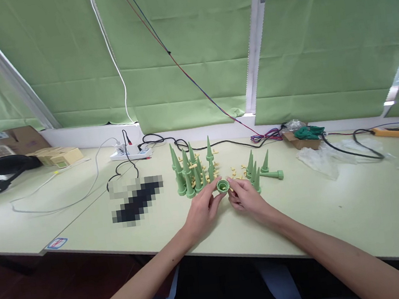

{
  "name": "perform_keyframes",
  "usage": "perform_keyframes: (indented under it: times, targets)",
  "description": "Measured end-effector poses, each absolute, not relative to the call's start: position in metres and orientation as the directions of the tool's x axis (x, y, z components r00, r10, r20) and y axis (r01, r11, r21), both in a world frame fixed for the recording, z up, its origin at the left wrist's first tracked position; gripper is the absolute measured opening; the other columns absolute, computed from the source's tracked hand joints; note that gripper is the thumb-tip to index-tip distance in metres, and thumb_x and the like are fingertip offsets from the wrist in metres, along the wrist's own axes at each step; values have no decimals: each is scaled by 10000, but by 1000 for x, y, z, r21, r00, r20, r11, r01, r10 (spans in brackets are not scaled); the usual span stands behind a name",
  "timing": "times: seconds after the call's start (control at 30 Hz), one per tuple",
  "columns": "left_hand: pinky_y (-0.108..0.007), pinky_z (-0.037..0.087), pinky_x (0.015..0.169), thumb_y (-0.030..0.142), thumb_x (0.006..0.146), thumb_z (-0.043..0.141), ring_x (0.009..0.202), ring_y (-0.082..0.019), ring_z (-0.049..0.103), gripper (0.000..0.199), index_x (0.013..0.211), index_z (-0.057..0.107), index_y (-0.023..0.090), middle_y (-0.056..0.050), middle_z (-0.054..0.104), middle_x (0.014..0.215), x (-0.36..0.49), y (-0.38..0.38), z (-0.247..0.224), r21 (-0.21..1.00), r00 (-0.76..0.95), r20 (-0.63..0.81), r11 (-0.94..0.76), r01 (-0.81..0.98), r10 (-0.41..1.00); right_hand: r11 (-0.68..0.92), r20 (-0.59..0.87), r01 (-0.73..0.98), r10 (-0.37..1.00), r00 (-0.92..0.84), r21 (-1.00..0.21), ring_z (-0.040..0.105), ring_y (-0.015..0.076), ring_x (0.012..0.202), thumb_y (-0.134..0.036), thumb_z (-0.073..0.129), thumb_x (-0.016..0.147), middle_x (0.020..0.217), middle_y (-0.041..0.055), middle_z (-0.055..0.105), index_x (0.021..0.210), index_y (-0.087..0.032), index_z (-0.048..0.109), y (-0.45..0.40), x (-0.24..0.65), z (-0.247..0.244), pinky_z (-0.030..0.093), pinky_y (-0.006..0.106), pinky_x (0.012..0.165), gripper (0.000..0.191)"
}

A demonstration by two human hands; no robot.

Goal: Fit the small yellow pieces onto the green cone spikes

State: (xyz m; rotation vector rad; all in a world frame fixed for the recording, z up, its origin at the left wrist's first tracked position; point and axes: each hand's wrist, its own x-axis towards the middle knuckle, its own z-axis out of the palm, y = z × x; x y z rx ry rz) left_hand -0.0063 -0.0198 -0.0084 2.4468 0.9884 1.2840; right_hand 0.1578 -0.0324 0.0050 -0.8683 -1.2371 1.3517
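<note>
Currently held: a green spike [223,186], its ringed, open round end turned to the camera, between both hands above the table [337,205].
Left hand [205,205]: thumb and forefinger pinch the spike's rim narrowly.
Right hand [246,196]: fingertips gather at the rim's other side on a bit of yellow; whether it sits in the spike, I cannot tell.
Pinch risk: smooth walls could slip or twist if either hand loosens.
Left cluster [186,170]: tall, tightly packed; a brushing knuckle could topple several.
Right spikes [256,176]: some upright, one lying, which might roll if nudged.
Yellow bits [238,175]: small, stubby, easily scattered.
Material: plastic-looking, tapering points on round collars.
</note>
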Motion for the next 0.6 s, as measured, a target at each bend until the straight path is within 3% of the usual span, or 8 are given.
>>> perform_keyframes:
  times: [0.23,0.37,0.6]
  targets:
    - [-193,416,500,284,944,503,529,-74,526,413,1348,457,212,-26,648,906,-5,-18,-6,649,369,558,-667,366,744,80,144,-261,961,-235,-962,274,41,338,-588,578,855,467,-111,262,664,-195,439,-31,159,3,206,185,339,459]
    - [-194,362,481,308,960,473,510,-75,448,375,1315,490,189,-7,632,786,-5,-19,-5,686,377,521,-638,349,766,61,132,-265,956,-261,-962,304,37,329,-565,597,852,474,-108,285,663,-186,455,-32,161,3,191,182,338,447]
    - [-198,296,451,339,966,454,467,-79,369,282,1158,545,153,57,437,566,-5,-17,-7,740,395,483,-606,294,781,52,133,-283,952,-274,-958,335,41,331,-560,622,836,477,-107,314,672,-177,481,-29,161,-3,199,184,341,440]
